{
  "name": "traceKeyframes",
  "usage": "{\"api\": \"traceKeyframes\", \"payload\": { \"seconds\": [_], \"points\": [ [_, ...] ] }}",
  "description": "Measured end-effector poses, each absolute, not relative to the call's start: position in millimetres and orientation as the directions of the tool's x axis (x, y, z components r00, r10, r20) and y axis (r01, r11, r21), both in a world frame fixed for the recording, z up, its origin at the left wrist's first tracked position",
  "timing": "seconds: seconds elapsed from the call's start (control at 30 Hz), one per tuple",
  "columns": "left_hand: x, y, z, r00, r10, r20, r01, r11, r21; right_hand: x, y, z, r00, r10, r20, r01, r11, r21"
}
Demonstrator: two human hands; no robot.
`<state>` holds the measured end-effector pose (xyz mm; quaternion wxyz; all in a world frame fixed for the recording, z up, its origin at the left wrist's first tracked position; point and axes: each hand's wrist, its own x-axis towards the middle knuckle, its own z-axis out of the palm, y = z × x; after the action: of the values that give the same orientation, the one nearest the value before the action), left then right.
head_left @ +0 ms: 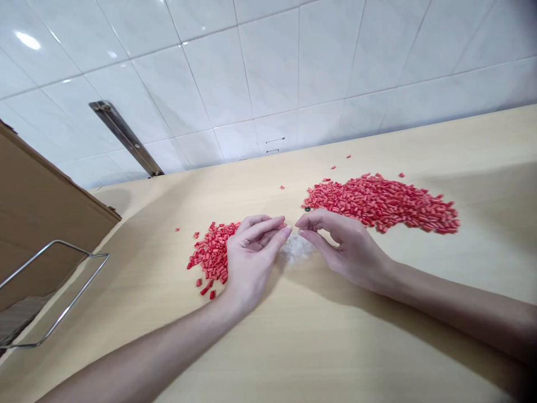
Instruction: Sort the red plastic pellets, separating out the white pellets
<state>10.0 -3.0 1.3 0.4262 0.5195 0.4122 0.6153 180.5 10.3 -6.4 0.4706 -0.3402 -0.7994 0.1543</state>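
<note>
My left hand [254, 252] pinches a small red plastic piece [282, 226] between thumb and fingertips; only a sliver of it shows. Facing it, a short gap away, my right hand [350, 243] has its thumb and index finger drawn together. Whatever sits between those fingertips is too small to make out. Beneath both hands lies a little heap of clear or whitish bits [296, 249]. Beside and partly behind my left hand is a smaller pile of short red tubes [212, 254]. A larger pile of red pieces [386, 201] spreads behind my right hand.
A small black ring [307, 209] lies at the big pile's left edge. Stray red pieces dot the wooden table [293, 347]. At left stand a cardboard box [46, 207] and a bent wire frame [67, 305]. A metal bracket [126, 137] leans along the tiled wall [268, 67].
</note>
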Motion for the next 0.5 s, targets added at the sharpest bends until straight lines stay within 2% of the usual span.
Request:
{"api": "traceKeyframes", "payload": {
  "seconds": [0.2,0.5],
  "points": [
    [9.4,-2.0,0.5,-0.089,0.953,0.291,-0.072,-0.297,0.952,180.2,10.3,-4.3,-0.315,0.736,0.6,0.368,0.677,-0.637],
    [8.4,-0.5,-0.6,-0.054,0.96,0.274,-0.094,-0.279,0.956,180.4,12.4,-6.0,-0.366,0.663,0.653,0.307,0.749,-0.588]
  ]
}}
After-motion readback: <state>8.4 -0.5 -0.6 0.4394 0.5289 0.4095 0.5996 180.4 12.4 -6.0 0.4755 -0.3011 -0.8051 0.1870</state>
